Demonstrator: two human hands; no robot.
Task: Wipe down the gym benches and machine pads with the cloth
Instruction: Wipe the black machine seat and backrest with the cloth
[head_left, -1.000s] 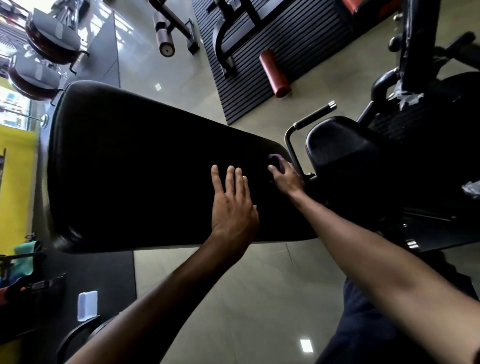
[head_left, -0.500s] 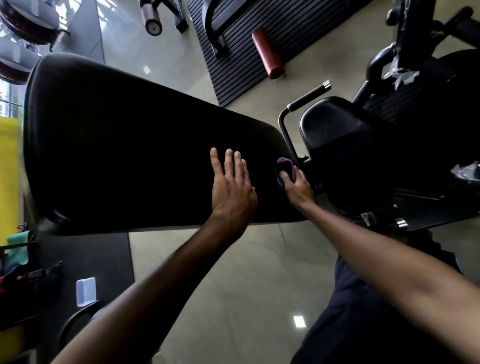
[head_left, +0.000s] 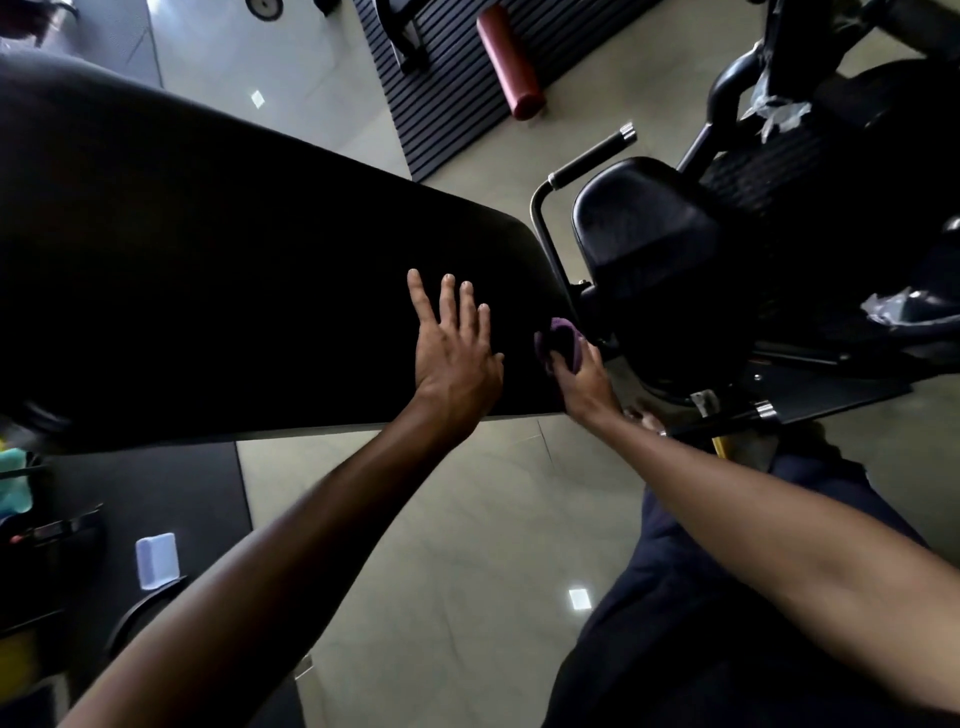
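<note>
A long black bench pad (head_left: 234, 270) fills the left and middle of the head view. My left hand (head_left: 454, 351) lies flat on it near its right end, fingers straight and spread. My right hand (head_left: 579, 376) grips a small purple cloth (head_left: 561, 340) and holds it against the pad's right edge, close to the near corner. Just right of that stands a smaller black seat pad (head_left: 644, 234) of the same machine.
A bent metal handle bar (head_left: 582, 166) rises between the two pads. Black machine frame (head_left: 831, 218) fills the right side. A red foam roller (head_left: 506, 60) lies on a ribbed mat beyond. A white box (head_left: 156, 558) sits on the dark floor mat at lower left.
My right hand with the cloth has slid down the pad's right edge toward its near corner. My left hand has stayed flat on the pad. The camera has moved closer.
</note>
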